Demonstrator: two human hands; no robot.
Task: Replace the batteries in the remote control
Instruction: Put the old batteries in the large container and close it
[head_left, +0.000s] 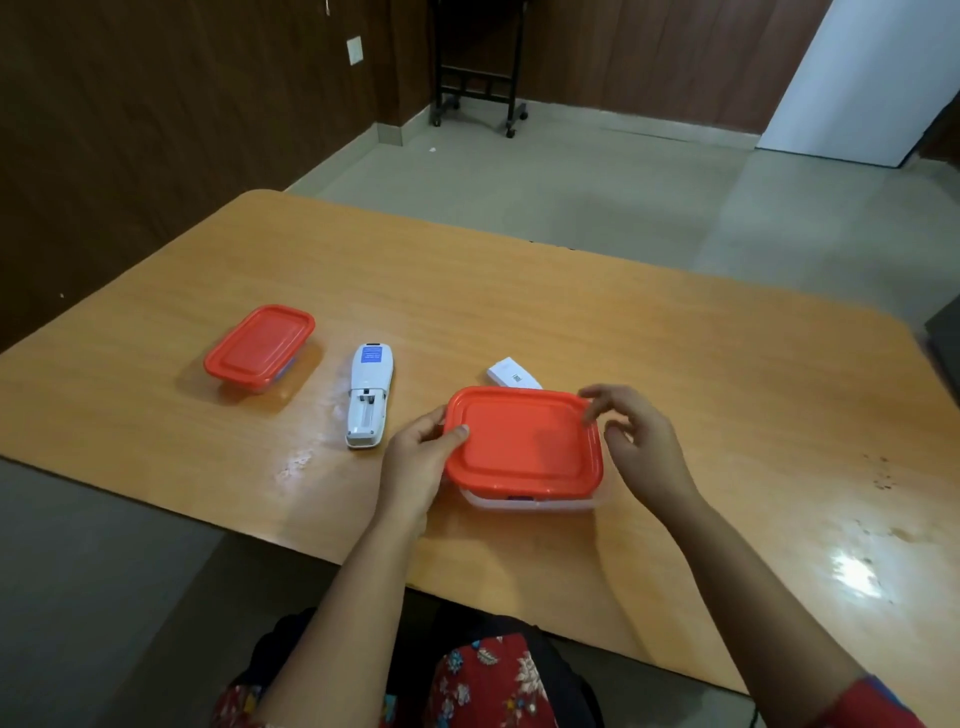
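Note:
A white remote control (368, 400) lies face down on the wooden table (519, 301), its battery compartment uncovered and seemingly empty. Its white battery cover (513, 378) lies behind a clear box with an orange lid (524, 441) in front of me. My left hand (415, 462) grips the left side of this box, thumb on the lid. My right hand (631, 439) touches the lid's far right corner with its fingertips. A second orange-lidded box (260, 345) stands at the left, closed. What the boxes hold is hidden.
The table's near edge runs diagonally past my lap. Beyond the far edge lie a grey tiled floor, brown wall panels, a black wheeled stand (478, 98) and a white door (857, 78).

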